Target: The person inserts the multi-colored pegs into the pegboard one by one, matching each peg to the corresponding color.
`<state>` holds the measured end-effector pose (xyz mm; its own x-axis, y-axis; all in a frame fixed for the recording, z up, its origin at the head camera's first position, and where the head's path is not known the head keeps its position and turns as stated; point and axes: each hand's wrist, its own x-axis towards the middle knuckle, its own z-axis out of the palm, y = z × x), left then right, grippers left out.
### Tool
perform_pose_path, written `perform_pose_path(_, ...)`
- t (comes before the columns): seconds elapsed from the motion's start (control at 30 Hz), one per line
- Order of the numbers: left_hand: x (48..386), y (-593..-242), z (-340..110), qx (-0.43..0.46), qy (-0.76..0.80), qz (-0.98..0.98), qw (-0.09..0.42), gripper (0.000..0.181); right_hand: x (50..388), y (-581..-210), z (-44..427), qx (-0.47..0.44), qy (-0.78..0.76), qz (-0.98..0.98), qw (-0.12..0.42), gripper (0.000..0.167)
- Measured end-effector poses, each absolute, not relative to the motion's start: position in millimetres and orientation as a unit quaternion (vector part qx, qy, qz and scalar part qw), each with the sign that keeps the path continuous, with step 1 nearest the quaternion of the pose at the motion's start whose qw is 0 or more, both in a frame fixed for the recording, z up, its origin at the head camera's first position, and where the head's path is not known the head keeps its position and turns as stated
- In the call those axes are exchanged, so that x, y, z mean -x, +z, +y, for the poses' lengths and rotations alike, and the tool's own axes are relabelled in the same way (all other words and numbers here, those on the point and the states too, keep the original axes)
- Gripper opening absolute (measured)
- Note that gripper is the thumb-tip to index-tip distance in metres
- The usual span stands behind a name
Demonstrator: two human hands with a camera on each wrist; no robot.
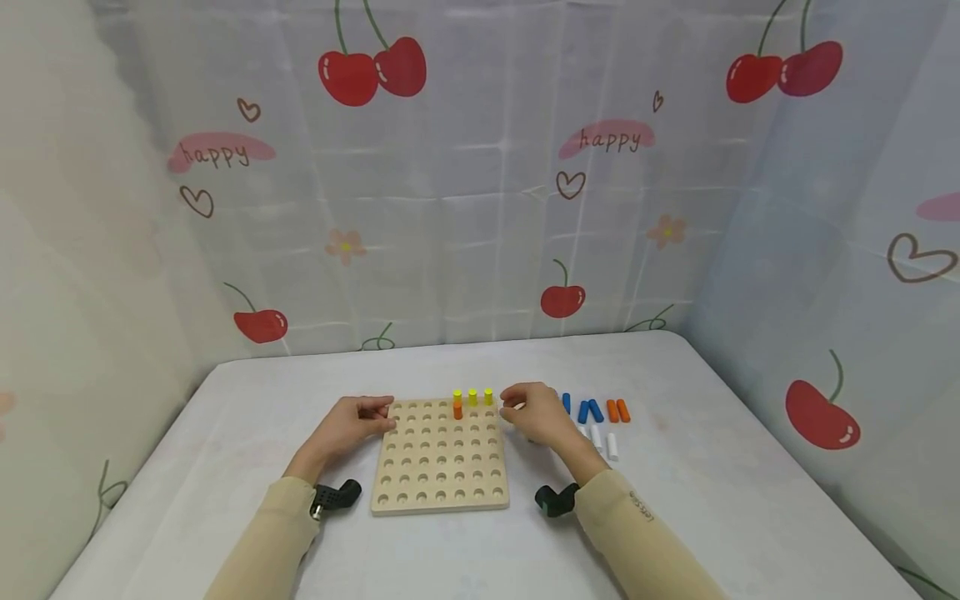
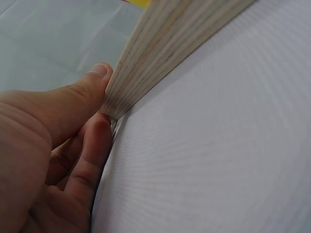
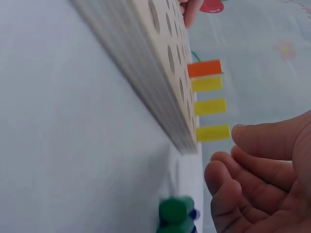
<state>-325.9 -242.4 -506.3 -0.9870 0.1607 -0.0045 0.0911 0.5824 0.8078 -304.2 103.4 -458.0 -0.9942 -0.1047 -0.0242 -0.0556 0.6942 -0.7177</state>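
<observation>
A square wooden pegboard (image 1: 441, 461) with rows of round holes lies flat on the table. My left hand (image 1: 350, 427) holds its far left corner. In the left wrist view, the thumb (image 2: 77, 94) lies against the board's layered edge (image 2: 150, 48), a finger just below it. Three yellow pegs (image 1: 472, 397) stand upright at the far right of the board, with an orange peg (image 1: 457, 411) in front of the leftmost. Beside the far right corner is my right hand (image 1: 542, 412), holding nothing, fingers loosely bent. Its thumb tip (image 3: 241, 133) almost meets the nearest yellow peg (image 3: 213, 133).
Right of the right hand lie blue pegs (image 1: 590, 411), two orange pegs (image 1: 618, 411) and white pegs (image 1: 612, 447). Green pegs (image 3: 173, 211) show low in the right wrist view, mostly hidden by the hand from above. A printed curtain (image 1: 480, 250) hangs behind the table.
</observation>
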Motion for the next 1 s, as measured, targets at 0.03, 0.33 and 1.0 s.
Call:
perform_pose_path(0.03,325.8,-505.9,-242.1,-0.071,0.451,0.889,0.038,0.056,304.1,-457.7,107.6,0.043,-0.383,0.922,0.026,0.028)
perform_pose_path(0.33,326.9,-506.5,-242.0,-0.071,0.446,0.891,0.04,0.055,303.2,-455.0,148.3,0.019,-0.367,0.93,-0.004,0.03)
perform_pose_path(1.0,326.2,-506.7,-243.5,-0.071,0.448,0.891,0.037,0.054,294.1,-447.6,214.4,-0.009,-0.355,0.935,-0.025,0.036)
